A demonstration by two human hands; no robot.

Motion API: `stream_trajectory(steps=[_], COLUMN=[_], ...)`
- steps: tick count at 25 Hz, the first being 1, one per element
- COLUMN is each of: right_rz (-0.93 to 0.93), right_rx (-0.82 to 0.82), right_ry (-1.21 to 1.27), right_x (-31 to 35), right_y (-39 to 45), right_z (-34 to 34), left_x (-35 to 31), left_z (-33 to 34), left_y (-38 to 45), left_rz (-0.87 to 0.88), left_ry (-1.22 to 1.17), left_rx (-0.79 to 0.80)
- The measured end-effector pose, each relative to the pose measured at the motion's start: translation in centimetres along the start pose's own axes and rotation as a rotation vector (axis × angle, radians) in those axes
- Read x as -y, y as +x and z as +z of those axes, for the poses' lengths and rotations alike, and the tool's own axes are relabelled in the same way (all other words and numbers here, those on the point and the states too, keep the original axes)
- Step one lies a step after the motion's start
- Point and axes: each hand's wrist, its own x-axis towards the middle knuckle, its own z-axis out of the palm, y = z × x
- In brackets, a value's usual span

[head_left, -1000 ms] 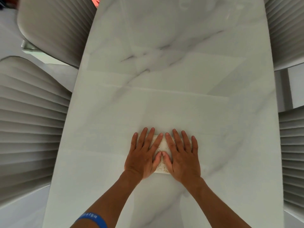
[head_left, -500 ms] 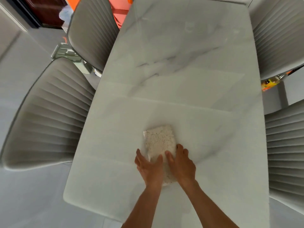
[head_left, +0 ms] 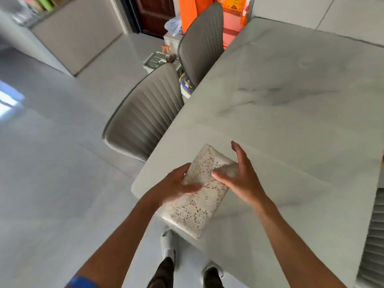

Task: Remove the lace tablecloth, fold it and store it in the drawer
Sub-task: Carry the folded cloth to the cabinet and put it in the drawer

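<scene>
The lace tablecloth (head_left: 204, 196) is folded into a thick cream rectangle, lifted above the near left corner of the marble table (head_left: 291, 125). My left hand (head_left: 174, 187) grips its left edge, thumb on top. My right hand (head_left: 241, 177) touches its right side with the thumb on the lace and the fingers spread upward. No drawer is recognisable in this view.
A grey ribbed chair (head_left: 145, 115) stands at the table's left side, a second one (head_left: 202, 42) behind it. A pale cabinet (head_left: 74, 34) runs along the far left wall. Another ribbed chair (head_left: 374, 235) sits at the right edge. My feet (head_left: 169, 244) stand on the tiled floor.
The folded tablecloth has come up off the table in both hands. My view has swung left, bringing the floor, chairs and cabinet into sight.
</scene>
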Motion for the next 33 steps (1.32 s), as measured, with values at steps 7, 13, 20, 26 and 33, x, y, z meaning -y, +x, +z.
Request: stream_trajectory(steps=[7,13,20,26,33], right_rz=[0.011,0.141,0.275,-0.16,-0.445], right_rx=[0.62,0.508,0.483,0.447,0.78], right_ry=[0.219,0.287,0.278,0.033,-0.207], right_x=[12.0,18.0,25.3,31.0,36.3], right_y=[-0.6,-5.8,-11.9,-14.2,-9.8], right_z=[10.4,28.1,51.6,67.5,85.5], left_x=[2.4,13.6,29.3,35.8,41.6], left_z=[-10.5,-21.0,-25.7,-31.0,-46.1], left_y=[-15.8,-29.1,-48.1,-55.8,-58.9], left_rz=[0.027,-0.328,0.081,0.164,-0.323], left_ry=[0.046,0.316,-1.121,-0.855,-0.304], left_rx=[-0.028,-0.285,-1.014,-1.273,-1.548])
